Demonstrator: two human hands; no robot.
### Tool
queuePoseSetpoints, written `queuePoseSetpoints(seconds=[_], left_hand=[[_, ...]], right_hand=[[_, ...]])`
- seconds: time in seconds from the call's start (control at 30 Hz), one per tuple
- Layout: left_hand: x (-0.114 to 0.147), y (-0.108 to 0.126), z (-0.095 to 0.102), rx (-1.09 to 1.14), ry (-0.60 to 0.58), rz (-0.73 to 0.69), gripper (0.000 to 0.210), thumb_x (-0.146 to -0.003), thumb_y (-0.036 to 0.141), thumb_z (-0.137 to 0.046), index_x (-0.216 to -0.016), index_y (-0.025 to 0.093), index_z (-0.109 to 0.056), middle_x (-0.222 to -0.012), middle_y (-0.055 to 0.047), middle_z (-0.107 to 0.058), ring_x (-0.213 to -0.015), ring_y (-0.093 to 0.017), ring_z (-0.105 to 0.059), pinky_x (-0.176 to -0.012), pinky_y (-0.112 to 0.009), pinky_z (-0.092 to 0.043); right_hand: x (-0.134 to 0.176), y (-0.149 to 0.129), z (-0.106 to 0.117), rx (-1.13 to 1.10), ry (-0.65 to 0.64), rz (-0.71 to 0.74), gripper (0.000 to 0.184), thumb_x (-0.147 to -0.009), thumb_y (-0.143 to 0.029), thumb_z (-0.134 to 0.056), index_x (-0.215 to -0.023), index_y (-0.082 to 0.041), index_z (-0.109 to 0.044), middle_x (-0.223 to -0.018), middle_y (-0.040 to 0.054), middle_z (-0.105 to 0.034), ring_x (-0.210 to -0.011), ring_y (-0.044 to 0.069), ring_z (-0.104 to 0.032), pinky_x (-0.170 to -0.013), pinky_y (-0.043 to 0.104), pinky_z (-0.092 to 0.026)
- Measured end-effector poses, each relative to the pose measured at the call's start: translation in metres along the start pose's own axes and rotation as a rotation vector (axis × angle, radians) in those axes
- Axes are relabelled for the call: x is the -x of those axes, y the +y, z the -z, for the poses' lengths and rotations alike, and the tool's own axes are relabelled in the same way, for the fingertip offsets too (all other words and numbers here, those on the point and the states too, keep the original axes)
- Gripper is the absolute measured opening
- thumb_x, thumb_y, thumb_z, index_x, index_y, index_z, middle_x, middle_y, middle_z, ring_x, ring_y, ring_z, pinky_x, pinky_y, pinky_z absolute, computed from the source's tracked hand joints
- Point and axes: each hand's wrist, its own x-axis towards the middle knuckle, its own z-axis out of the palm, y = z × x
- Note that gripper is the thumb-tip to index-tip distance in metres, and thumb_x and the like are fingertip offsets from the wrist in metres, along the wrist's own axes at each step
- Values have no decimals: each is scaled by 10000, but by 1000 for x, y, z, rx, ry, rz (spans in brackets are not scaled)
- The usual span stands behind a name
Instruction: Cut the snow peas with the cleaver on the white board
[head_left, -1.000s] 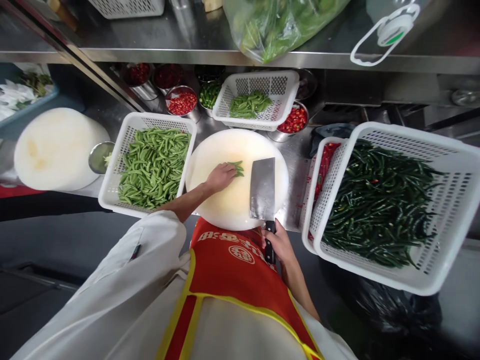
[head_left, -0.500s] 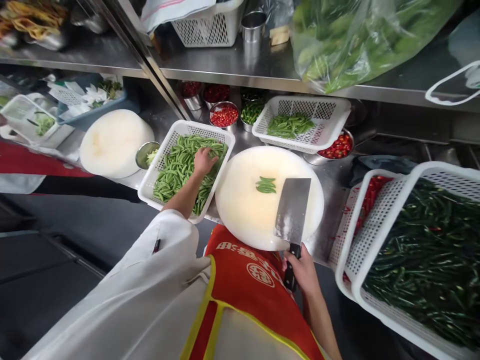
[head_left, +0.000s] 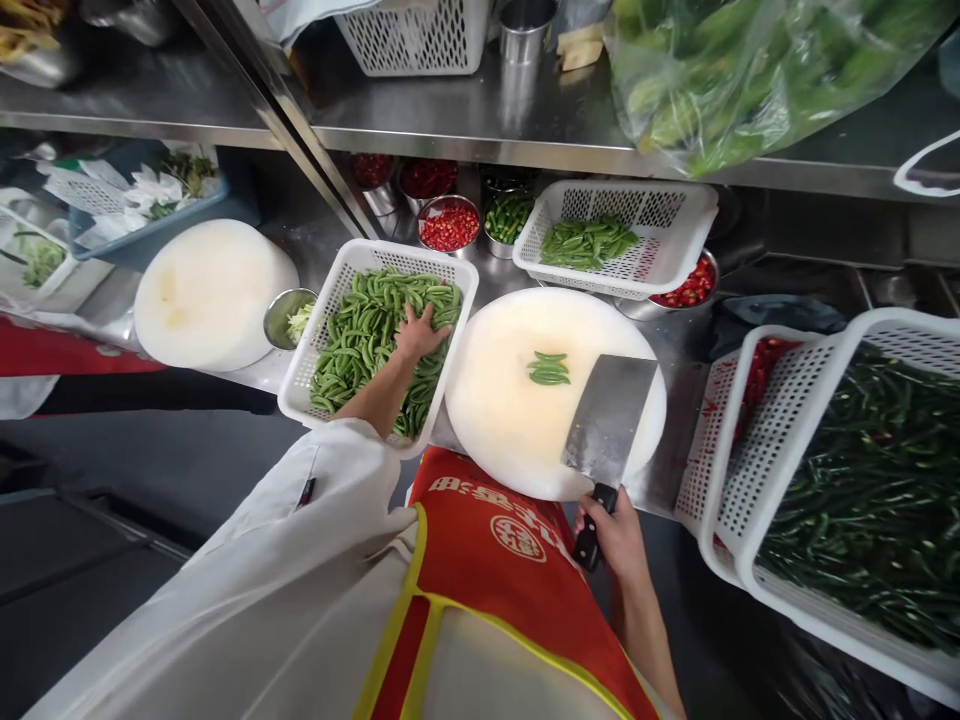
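My left hand rests on the heap of green beans in a white plastic basket, its fingers spread over the pods. To the right lies a round white cutting board with several bean pods laid side by side on it. My right hand is wrapped around the black handle of a cleaver. The broad blade lies over the right part of the board, its tip end pointing away from me.
Behind the board stands a white basket of cut green pods, beside metal bowls of chopped red chillies. Large baskets of dark green chillies stand at the right. A second round board and a metal bowl sit left. A steel shelf overhangs the back.
My left hand has spread its fingers and moved slightly right over the beans. The cleaver in my right hand has tilted a little to the right. The view has shifted slightly.
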Motion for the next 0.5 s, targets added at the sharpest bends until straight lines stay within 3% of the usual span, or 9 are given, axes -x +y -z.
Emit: queuePoseSetpoints(seconds=[0.1,0.27,0.37,0.5], left_hand=[[12,-3,-5,-41,14,-81,761,-892,642,-555,-1564,323,-399,-1620,-201,-273,-1347,-504,-474,-1032,-627,-455],[12,-13,2,-36,-60,-31,919,-799,647,-682,-1579,284,-358,-1499,-225,-411,-1186,-451,-630,-994,-533,-507],[8,-17,10,-38,-49,-53,723,-834,556,-663,-1488,298,-497,-1437,-184,-487,-1123,-402,-671,-953,-489,-534],[8,-35,25,109,87,-84,511,-803,364,-691,-1297,239,-654,-1205,-118,-634,-1015,-298,-694,-896,-389,-561]], right_hand=[[0,1,-3,-12,18,-3,336,-769,-413,-742,-882,-253,-468,-561,-61,-602,-474,175,-566,-511,305,-462],[1,2,-5,-18,25,-4,335,-770,-401,-744,-888,-254,-467,-568,-66,-599,-472,171,-563,-504,304,-463],[1,1,-6,-16,31,-10,322,-777,-390,-734,-893,-256,-465,-581,-70,-603,-478,172,-569,-509,303,-461],[2,0,-7,-4,21,3,295,-788,-378,-714,-880,-252,-464,-566,-61,-603,-478,168,-565,-521,299,-452]])
